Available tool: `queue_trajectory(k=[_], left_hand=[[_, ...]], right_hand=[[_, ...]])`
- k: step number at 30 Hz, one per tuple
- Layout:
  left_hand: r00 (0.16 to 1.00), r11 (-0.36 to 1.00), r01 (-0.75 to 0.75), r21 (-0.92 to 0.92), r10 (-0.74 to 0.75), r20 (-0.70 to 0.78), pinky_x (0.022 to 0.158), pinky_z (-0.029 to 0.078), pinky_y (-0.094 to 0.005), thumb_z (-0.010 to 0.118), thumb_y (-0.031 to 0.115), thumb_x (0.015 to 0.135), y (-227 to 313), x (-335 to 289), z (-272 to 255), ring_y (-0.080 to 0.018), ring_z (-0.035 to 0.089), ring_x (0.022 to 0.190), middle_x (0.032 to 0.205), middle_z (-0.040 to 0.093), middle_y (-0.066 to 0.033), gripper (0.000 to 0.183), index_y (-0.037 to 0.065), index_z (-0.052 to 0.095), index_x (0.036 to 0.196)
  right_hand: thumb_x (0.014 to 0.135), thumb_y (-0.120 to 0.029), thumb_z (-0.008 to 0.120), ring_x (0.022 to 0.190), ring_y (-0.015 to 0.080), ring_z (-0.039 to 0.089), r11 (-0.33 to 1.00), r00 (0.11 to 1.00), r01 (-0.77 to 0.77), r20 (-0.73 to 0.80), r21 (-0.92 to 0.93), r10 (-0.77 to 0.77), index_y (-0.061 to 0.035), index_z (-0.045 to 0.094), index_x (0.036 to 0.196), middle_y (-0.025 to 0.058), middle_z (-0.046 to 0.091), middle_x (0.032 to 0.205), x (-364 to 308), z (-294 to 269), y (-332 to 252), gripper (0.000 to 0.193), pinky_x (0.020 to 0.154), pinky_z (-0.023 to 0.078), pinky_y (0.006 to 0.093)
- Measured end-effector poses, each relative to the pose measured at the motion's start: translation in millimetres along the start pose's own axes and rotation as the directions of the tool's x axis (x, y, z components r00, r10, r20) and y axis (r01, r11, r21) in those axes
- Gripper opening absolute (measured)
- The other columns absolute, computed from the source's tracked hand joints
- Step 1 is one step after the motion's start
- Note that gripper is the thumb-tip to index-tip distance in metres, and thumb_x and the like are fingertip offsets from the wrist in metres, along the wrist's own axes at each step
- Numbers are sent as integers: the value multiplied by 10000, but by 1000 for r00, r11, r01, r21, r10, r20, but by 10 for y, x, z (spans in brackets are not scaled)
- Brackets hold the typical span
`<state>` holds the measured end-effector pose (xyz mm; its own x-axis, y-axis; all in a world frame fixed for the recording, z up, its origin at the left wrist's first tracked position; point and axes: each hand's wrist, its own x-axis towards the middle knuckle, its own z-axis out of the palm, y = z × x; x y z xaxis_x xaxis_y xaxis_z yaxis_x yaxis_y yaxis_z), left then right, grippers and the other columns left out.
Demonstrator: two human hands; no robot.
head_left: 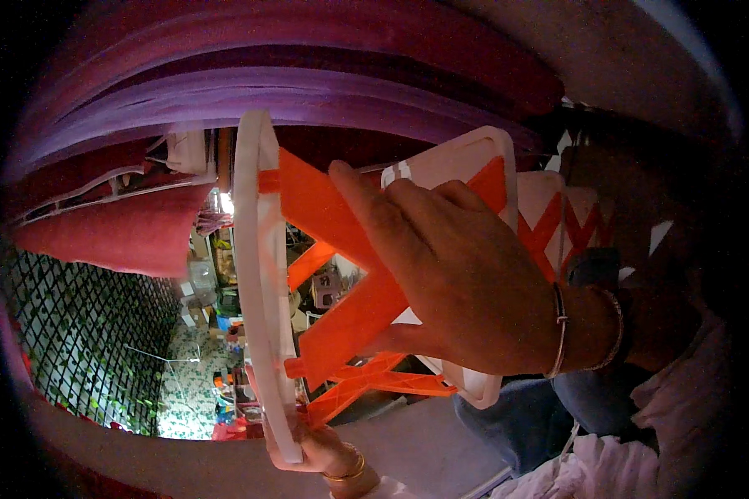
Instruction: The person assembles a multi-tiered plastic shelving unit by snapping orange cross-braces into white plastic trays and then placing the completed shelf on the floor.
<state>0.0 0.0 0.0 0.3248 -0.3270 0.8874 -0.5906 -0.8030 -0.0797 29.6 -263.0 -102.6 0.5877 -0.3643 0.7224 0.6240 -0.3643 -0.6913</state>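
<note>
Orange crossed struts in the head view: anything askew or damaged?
Nothing stands out as broken or askew. The orange struts, held by the right hand, look whole where visible; I can't tell whether their ends sit fully in the white rim, which the left hand holds.

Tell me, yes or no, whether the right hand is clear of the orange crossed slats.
No, the right hand has its fingers laid against the orange crossed slats.
</note>
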Motion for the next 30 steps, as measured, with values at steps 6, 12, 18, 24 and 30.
queue_trajectory(k=[6,12,18,24,30], left_hand=[[1000,994,-21,109,22,-11,497,444,-301,578,377,845,-96,-52,-96,-194,557,619,724,565,-116,497,-118,576,895],[998,994,-39,103,44,-42,541,439,-328,579,384,843,-79,-72,-64,-214,563,654,755,572,-127,503,-116,578,904],[997,995,-53,90,58,-50,585,434,-356,580,391,841,-56,-44,-33,-234,569,688,785,579,-138,509,-113,581,913],[997,993,-55,108,61,-53,629,429,-383,581,398,838,-65,-13,-61,-254,575,723,815,585,-150,516,-111,583,921],[998,993,-53,106,57,-41,674,424,-411,582,405,836,-39,-17,-87,-274,581,757,846,592,-161,523,-109,585,930]], right_hand=[[649,-377,728,940,316,551,999,999,-42,20,25,41,48,339,1301,162,535,1077,14,-3,27,869,818,441,394],[524,-303,829,926,297,544,999,999,25,-30,-21,-26,38,232,1367,181,507,1048,8,34,21,1088,805,417,400],[540,-301,818,931,288,543,999,999,17,-50,-32,-19,19,266,1346,170,512,1051,20,15,23,1028,809,418,397],[556,-298,807,936,279,543,999,998,20,-52,-27,-22,1,300,1325,158,516,1054,12,2,21,969,813,420,395],[571,-295,796,942,270,543,1000,999,22,-45,-20,-23,-18,334,1304,147,520,1057,21,-14,-3,910,818,421,393]])
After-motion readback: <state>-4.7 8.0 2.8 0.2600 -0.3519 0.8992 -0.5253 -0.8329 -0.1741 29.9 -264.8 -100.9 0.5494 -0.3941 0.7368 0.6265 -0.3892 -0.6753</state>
